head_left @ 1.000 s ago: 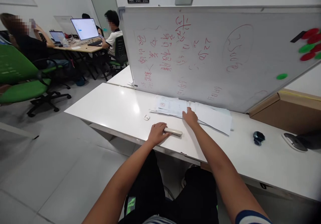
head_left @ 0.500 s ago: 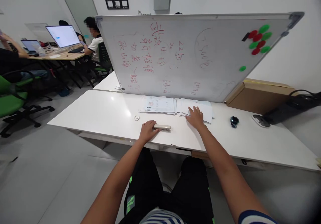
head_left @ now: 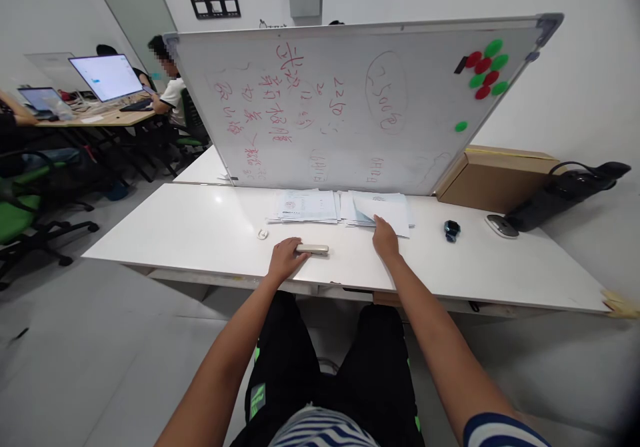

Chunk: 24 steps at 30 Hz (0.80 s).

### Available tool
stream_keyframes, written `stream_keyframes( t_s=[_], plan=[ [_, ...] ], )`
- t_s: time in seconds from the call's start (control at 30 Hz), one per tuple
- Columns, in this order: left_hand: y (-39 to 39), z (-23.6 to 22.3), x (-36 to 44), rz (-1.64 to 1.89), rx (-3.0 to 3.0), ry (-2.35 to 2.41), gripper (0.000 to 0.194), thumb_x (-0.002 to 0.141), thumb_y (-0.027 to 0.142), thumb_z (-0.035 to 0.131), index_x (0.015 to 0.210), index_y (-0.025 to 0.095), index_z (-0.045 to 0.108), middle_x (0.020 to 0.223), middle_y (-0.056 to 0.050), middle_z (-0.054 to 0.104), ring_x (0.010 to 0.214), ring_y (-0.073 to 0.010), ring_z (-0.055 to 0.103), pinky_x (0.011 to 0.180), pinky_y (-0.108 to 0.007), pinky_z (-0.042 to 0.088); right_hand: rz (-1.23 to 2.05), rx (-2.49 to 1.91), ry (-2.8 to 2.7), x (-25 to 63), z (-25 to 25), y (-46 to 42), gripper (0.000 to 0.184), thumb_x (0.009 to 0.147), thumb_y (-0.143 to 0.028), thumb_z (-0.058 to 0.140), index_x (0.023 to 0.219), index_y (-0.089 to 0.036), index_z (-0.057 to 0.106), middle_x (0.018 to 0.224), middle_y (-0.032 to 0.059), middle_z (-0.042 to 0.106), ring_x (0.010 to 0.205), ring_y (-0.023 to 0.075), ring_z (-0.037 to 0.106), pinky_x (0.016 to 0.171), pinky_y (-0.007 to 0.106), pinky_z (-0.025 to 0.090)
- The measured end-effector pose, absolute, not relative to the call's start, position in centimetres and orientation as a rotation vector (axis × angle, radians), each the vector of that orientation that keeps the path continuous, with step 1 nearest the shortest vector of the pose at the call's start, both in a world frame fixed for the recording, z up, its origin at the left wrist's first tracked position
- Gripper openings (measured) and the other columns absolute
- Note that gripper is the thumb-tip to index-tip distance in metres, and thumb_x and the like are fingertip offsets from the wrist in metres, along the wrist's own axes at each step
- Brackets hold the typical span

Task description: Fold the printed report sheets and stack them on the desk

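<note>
White desk (head_left: 210, 237) seen from above, with a person's two bare hands reaching over it. The left hand (head_left: 285, 259) is closed around the left end of a slim, smooth, pale stapler (head_left: 314, 250) lying near the front edge; the fingers hide that end. The right hand (head_left: 386, 239) is at the near left edge of a white top sheet (head_left: 393, 212) on the right-hand paper pile (head_left: 351, 215). The sheet curls up at its left side over bluish paper; the thumb is hidden, so I cannot tell whether the fingers pinch it or only touch it. Just beside, the left-hand paper pile (head_left: 307, 207) is a loose, uneven stack with a round printed mark, its print too small to read. Nearer the front lies a small, white, curved piece (head_left: 263, 234). To the right are a dark watch-like item (head_left: 451, 230), a computer mouse (head_left: 501, 227), a black bottle (head_left: 550, 197) with a loop and a brown cardboard box (head_left: 495, 180) partly behind it. Behind the papers, a glossy whiteboard (head_left: 350, 127) carries red handwriting turned sideways, partly faint; "2250" and a circled "2500" are legible. Red and green round magnets (head_left: 483, 65) dot its right side.
</note>
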<state>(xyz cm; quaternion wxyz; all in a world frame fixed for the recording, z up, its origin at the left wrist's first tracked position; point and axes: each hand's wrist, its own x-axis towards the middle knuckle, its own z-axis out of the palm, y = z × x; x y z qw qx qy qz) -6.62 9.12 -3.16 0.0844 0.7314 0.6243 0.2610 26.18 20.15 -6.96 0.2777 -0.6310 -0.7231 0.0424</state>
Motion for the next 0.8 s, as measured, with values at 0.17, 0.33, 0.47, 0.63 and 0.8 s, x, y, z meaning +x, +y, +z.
stream_keyframes(
  t_s=[0.17, 0.33, 0.47, 0.63, 0.8],
  plan=[
    [9.3, -3.6, -6.7, 0.817, 2.161, 1.857, 0.04, 0.079, 0.046, 0.061, 0.112, 0.023, 0.061, 0.12, -0.006, 0.064, 0.116, -0.0234, 0.055, 0.1, -0.038, 0.041, 0.2, -1.519, -1.738, 25.9, -4.5, 18.7, 0.049, 0.09, -0.015, 0.023, 0.133, -0.012, 0.045, 0.14, 0.0111, 0.048, 0.133, 0.0176, 0.039, 0.11, 0.04, 0.03],
    [9.2, -3.8, -6.9, 0.852, 2.14, 1.874, 0.042, 0.079, 0.046, 0.061, 0.113, 0.021, 0.061, 0.118, -0.008, 0.063, 0.114, -0.0251, 0.055, 0.1, -0.038, 0.041, 0.257, -1.426, -1.208, 24.1, 0.4, 12.1, 0.043, 0.094, -0.039, 0.025, 0.127, -0.019, 0.046, 0.127, 0.0093, 0.056, 0.121, 0.0187, 0.05, 0.103, 0.039, 0.039],
    [8.5, -3.4, -6.8, 0.846, 2.156, 1.95, 0.045, 0.08, 0.049, 0.059, 0.115, 0.02, 0.058, 0.122, -0.012, 0.059, 0.122, -0.0282, 0.048, 0.103, -0.041, 0.038, 0.532, -1.282, -0.726, 22.8, 1.8, 6.0, 0.035, 0.089, -0.054, 0.037, 0.098, -0.023, 0.052, 0.095, 0.0049, 0.064, 0.096, 0.0174, 0.061, 0.084, 0.032, 0.051],
    [6.1, -1.8, -4.5, 1.062, 2.173, 2.057, 0.055, 0.083, 0.051, 0.054, 0.128, 0.019, 0.048, 0.149, -0.013, 0.033, 0.143, -0.0324, 0.013, 0.113, -0.051, 0.018, 0.828, -0.961, -0.434, 22.9, 0.7, 2.3, 0.029, 0.079, -0.048, 0.055, 0.093, -0.023, 0.051, 0.094, 0.0024, 0.066, 0.091, 0.0144, 0.064, 0.082, 0.031, 0.053],
    [3.1, -0.3, 1.8, 1.011, 1.958, 1.494, 0.046, 0.095, 0.048, 0.029, 0.128, 0.022, 0.05, 0.137, -0.007, 0.051, 0.135, -0.0241, 0.035, 0.11, -0.044, 0.031, 0.938, -0.962, -0.348, 22.0, -1.1, 0.6, 0.031, 0.077, -0.045, 0.057, 0.097, -0.022, 0.053, 0.101, 0.0041, 0.067, 0.094, 0.0152, 0.064, 0.085, 0.034, 0.052]
  ],
)
